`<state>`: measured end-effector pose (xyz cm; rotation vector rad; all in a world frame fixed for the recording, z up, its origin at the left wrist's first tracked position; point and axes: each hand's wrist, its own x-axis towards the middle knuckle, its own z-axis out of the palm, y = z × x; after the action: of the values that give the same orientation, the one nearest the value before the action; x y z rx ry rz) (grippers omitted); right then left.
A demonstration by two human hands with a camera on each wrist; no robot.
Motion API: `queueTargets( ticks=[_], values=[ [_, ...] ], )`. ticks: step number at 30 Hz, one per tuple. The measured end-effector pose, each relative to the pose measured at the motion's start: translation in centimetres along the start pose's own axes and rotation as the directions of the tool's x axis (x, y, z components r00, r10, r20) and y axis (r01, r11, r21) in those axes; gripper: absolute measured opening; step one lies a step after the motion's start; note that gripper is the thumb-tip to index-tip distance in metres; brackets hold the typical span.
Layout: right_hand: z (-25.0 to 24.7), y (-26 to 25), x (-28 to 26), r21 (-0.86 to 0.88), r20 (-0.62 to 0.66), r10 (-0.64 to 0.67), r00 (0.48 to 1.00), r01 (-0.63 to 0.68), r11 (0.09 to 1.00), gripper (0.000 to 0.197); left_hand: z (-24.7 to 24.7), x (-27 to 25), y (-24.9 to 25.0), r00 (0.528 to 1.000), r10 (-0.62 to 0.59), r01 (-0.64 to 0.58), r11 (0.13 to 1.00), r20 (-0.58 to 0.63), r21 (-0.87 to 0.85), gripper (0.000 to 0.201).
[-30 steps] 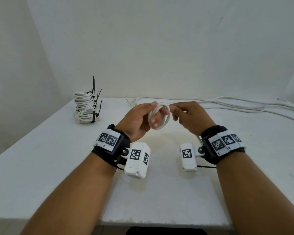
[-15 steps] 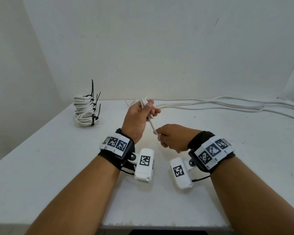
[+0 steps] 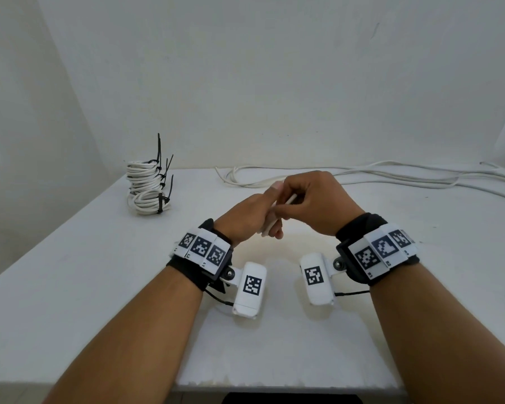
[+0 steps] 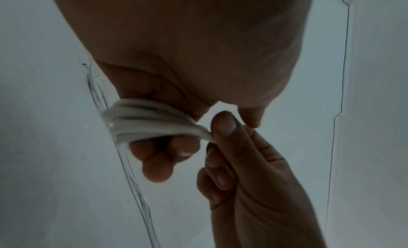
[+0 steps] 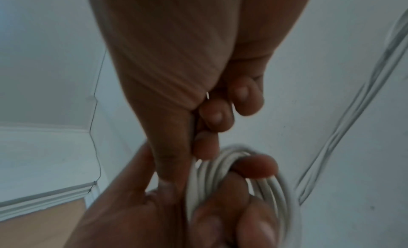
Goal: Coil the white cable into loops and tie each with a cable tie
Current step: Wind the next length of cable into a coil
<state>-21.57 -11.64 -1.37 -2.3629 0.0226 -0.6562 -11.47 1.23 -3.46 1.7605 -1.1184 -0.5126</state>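
Observation:
My left hand [image 3: 251, 215] holds a small coil of white cable [image 4: 152, 122] wound round its curled fingers [image 4: 159, 156], above the middle of the white table [image 3: 70, 287]. My right hand [image 3: 311, 199] sits just over and to the right of it and pinches a strand of the same cable [image 3: 289, 199] between thumb and fingers. In the right wrist view the coil [image 5: 249, 180] lies below my curled right fingers [image 5: 215, 119], gripped by the left hand [image 5: 220, 220]. No cable tie shows in either hand.
A stack of several coiled white bundles [image 3: 148, 188], each bound with a black cable tie, stands at the table's back left. Long loose white cables [image 3: 391, 173] run along the back edge to the right. Walls close in behind and on the left.
My right hand has risen from below the left hand to above it, carrying the strand round the coil. My left hand has dropped and come nearer to me.

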Motion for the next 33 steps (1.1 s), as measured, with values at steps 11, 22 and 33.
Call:
queueTargets(
  ticks=[11,22,33],
  values=[
    [0.8,1.2,0.5,0.077,-0.077,-0.135,0.988,0.141,0.987,0.014,-0.4,-0.4,0.6,0.988,-0.001,-0.035,0.974,-0.157,-0.225,0.074],
    [1.3,0.9,1.0,0.044,-0.263,-0.031,0.964,0.044,0.998,0.014,-1.0,0.0,1.7,0.964,-0.18,0.025,0.793,-0.195,-0.608,0.032],
    [0.1,0.3,0.1,-0.29,-0.155,0.057,0.986,-0.101,0.952,0.026,1.1,2.2,2.4,0.951,-0.149,-0.054,0.784,-0.272,-0.618,0.012]
  ],
)
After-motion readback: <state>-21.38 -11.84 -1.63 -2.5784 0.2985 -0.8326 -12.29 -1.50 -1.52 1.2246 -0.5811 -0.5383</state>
